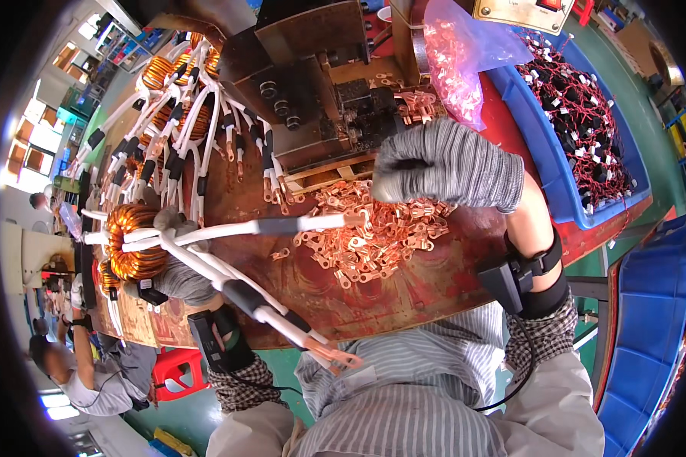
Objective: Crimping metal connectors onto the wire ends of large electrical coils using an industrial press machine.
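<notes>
A coil held at the left of a worn, red-brown bench [453, 286].
The copper-coloured, wire-wound ring coil [139, 263] sits in the grey-gloved left hand [189, 279], gripped, its white cables [240, 228] stretching rightward; then a heap of shiny copper ring lugs [373, 247]; above it the striped-gloved right hand [453, 164], fingers curled, whether on anything I can't tell; a cream plate with small print [511, 11]; a blue plastic tray [533, 141].

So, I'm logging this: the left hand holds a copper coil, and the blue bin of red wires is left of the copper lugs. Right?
Not quite: the head view shows the blue bin of red wires right of the copper lugs. The left hand does hold a copper coil.
</notes>
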`<state>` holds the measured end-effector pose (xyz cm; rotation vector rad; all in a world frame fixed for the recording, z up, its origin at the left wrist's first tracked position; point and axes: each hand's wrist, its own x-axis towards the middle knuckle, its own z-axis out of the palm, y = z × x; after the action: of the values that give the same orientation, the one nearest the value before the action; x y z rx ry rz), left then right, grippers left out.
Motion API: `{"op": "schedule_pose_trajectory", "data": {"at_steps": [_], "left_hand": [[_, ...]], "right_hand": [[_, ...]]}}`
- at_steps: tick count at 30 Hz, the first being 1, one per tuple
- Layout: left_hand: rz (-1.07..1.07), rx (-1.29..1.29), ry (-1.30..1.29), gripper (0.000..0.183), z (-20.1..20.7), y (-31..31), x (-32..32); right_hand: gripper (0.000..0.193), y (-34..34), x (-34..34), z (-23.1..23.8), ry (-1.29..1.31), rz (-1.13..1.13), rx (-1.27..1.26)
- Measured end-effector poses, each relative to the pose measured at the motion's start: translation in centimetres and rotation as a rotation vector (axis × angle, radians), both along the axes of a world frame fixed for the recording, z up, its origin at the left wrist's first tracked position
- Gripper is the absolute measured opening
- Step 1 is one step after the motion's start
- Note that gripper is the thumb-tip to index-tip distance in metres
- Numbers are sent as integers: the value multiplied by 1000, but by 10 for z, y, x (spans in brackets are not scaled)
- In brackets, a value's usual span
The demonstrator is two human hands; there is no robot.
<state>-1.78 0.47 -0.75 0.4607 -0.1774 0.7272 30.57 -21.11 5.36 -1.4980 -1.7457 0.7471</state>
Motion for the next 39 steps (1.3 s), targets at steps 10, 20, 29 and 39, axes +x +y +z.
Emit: {"op": "schedule_pose_trajectory", "data": {"at_steps": [10, 20, 29, 39], "left_hand": [[125, 78, -325, 100, 20, -23, 24], [389, 70, -138, 79, 7, -22, 2], [343, -12, -179, 88, 17, -32, 18], [279, 80, -254, 86, 17, -32, 17]], "right_hand": [[14, 13, -32, -26, -457, -85, 84], [10, -1, -25, 18, 242, -107, -16], [18, -1, -30, 14, 763, -268, 105], [17, 6, -48, 6, 995, -340, 19]]}}
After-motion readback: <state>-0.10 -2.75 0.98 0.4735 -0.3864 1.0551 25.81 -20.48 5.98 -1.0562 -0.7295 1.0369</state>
